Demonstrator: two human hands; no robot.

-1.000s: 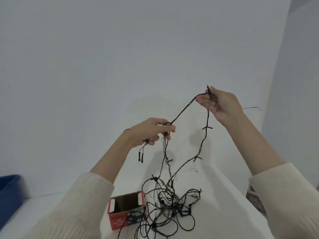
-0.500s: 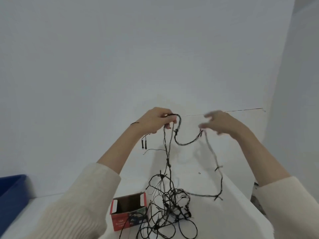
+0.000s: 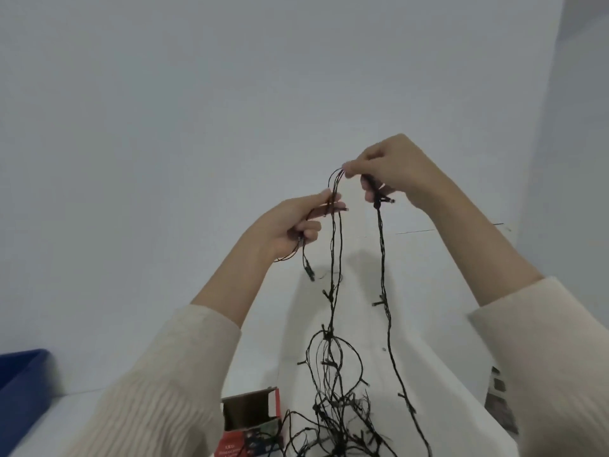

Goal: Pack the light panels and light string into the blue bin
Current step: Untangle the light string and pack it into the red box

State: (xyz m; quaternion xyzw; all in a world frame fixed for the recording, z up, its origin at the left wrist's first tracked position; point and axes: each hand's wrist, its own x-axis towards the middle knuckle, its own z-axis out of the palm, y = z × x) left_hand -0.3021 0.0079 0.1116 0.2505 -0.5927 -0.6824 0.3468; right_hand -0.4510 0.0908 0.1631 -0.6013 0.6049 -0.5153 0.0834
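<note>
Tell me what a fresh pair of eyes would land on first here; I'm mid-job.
Both hands are up in mid-frame: the left hand and right hand each pinch the black light string, which hangs in several strands to a tangled heap on the white surface below. An open red box lies beside the heap at bottom centre. A corner of the blue bin shows at the far left edge, away from the string.

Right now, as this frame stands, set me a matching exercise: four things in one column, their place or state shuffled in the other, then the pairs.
Things:
1 light string
2 bin
3 box
4 left hand

Places or states:
A at the far left edge of view
B open, on the table beside the tangle
C pinches gathered loops
D hangs down to a tangle

Pairs: 1-D, 2-A, 3-B, 4-C
</note>
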